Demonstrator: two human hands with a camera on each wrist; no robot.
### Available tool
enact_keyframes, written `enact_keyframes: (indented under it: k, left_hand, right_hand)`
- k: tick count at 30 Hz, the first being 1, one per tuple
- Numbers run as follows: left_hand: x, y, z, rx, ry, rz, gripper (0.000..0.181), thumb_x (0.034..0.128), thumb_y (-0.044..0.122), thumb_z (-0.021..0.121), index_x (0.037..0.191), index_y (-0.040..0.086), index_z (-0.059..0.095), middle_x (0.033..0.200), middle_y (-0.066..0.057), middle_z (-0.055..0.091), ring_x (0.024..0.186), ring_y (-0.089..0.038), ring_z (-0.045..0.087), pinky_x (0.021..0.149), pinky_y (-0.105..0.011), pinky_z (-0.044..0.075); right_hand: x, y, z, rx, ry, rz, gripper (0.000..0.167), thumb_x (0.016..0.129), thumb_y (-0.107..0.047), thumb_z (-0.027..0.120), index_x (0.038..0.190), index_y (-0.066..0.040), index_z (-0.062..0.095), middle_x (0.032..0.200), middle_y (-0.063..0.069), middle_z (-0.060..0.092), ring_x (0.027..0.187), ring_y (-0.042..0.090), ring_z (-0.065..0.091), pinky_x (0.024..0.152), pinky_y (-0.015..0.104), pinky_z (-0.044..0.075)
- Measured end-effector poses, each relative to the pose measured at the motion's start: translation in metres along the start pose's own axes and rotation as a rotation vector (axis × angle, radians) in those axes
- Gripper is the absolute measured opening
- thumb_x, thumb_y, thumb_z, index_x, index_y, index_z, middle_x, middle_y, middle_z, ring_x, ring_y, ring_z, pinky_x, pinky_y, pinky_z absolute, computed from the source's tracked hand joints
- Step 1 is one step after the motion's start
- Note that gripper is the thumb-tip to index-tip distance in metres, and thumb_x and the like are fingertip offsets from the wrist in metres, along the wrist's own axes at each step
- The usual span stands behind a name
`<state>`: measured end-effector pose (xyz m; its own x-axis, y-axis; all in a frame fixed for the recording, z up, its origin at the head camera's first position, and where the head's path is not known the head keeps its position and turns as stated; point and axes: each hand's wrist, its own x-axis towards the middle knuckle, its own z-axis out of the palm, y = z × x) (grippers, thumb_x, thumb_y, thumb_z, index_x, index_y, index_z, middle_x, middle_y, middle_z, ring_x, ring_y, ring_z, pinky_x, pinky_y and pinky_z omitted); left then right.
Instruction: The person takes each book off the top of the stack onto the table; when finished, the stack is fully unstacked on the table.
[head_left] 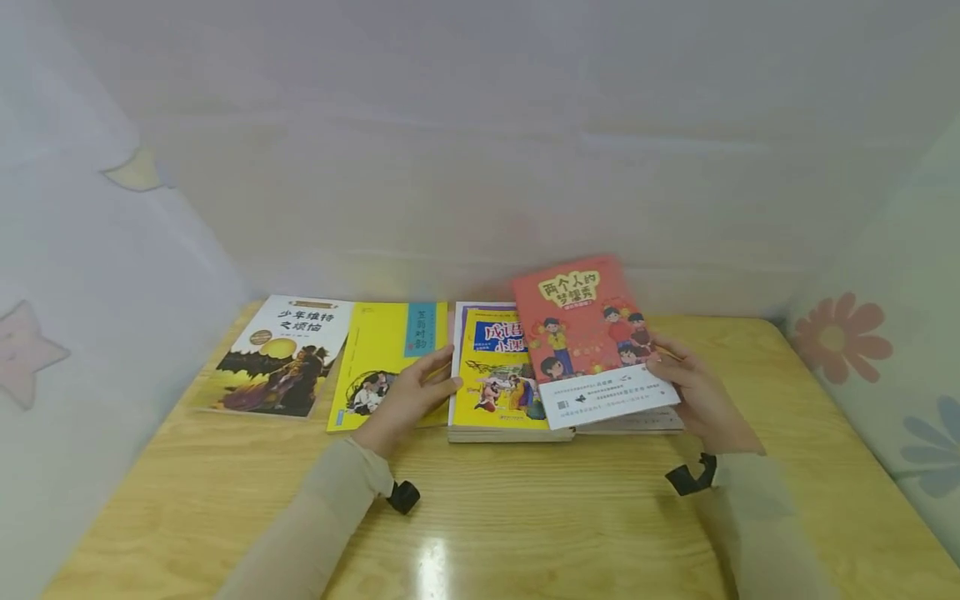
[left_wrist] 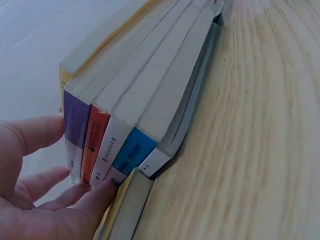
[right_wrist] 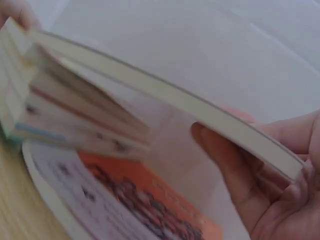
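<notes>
My right hand grips the right edge of a red picture-covered book with a white lower band. The book is tilted and partly covers the yellow book on top of a stack. Edge-on in the right wrist view, the held book lies between thumb and fingers, raised above another orange-and-white book. At the stack's left side is my left hand; in the left wrist view its fingertips touch the spines of the stacked books, the fingers fairly straight.
Left of the stack lies a yellow book with a blue panel, then a white-topped book with a dark picture. All are on a wooden table. Pale patterned cloth hangs behind and at both sides.
</notes>
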<state>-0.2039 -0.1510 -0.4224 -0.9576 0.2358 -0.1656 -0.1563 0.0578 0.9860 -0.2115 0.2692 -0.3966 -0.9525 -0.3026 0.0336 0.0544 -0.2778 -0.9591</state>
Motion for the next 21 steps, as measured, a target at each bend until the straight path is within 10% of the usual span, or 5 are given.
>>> enact_keyframes:
  k: [14, 21]
  left_hand:
    - [-0.001, 0.006, 0.005, -0.020, -0.007, -0.022, 0.072, 0.0993, 0.018, 0.068, 0.160, 0.023, 0.031, 0.164, -0.002, 0.031, 0.149, -0.021, 0.033, 0.112, -0.036, 0.041]
    - [-0.004, 0.002, 0.003, 0.005, -0.010, -0.012, 0.072, 0.1002, 0.020, 0.067, 0.161, 0.022, 0.029, 0.164, 0.000, 0.030, 0.149, -0.021, 0.032, 0.114, -0.039, 0.039]
  right_hand:
    - [-0.060, -0.017, -0.108, 0.295, 0.139, -0.144, 0.043, 0.107, 0.002, 0.038, 0.133, -0.017, 0.068, 0.116, 0.004, 0.071, 0.096, 0.016, 0.071, 0.077, 0.025, 0.060]
    - [-0.079, -0.027, -0.156, 0.118, 0.227, -0.113, 0.049, 0.107, -0.004, 0.044, 0.152, -0.024, 0.049, 0.115, -0.007, 0.071, 0.093, 0.010, 0.070, 0.072, 0.022, 0.060]
